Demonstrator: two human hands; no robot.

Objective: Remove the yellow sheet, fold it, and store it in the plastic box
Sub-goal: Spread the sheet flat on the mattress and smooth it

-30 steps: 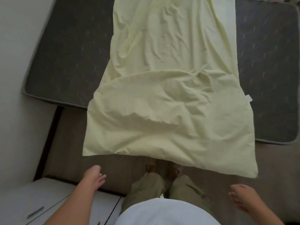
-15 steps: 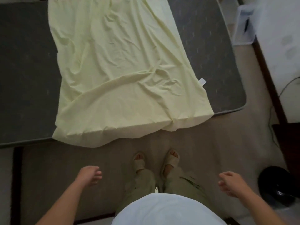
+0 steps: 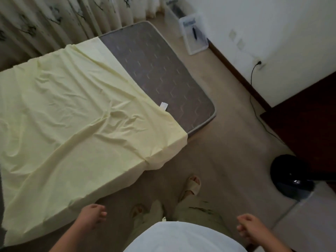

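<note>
Since half a second ago the view has swung to the right, so the mattress now runs slantwise across the frame, and the person's right foot has stepped ahead of the left. Nearest the camera, above a white shirt (image 3: 181, 239), both hands hang free: the left hand (image 3: 92, 216) hovers just off the near edge of the bed with fingers loosely curled and grasping nothing, and the right hand (image 3: 250, 227) is likewise loosely curled and grasping nothing, over the beige floor (image 3: 227, 142). Between them, a sandal (image 3: 190, 186) on the right foot points forward; the left foot is blurred. The yellow sheet (image 3: 76, 120) lies wrinkled over the left part of the mattress (image 3: 158, 70), its near edge hanging over the side, with a small white tag (image 3: 163, 106) at its right border. The grey quilted mattress is bare to the right of the sheet. On the floor to the right stands a round black base (image 3: 291, 175), beside dark wooden furniture (image 3: 309, 124), and a black cable (image 3: 254, 99) runs up to a wall socket (image 3: 260, 63). Farther off, the clear plastic box (image 3: 195, 36) stands against the white wall, well apart from the sheet, and patterned curtains (image 3: 54, 20) hang behind the head of the bed.
</note>
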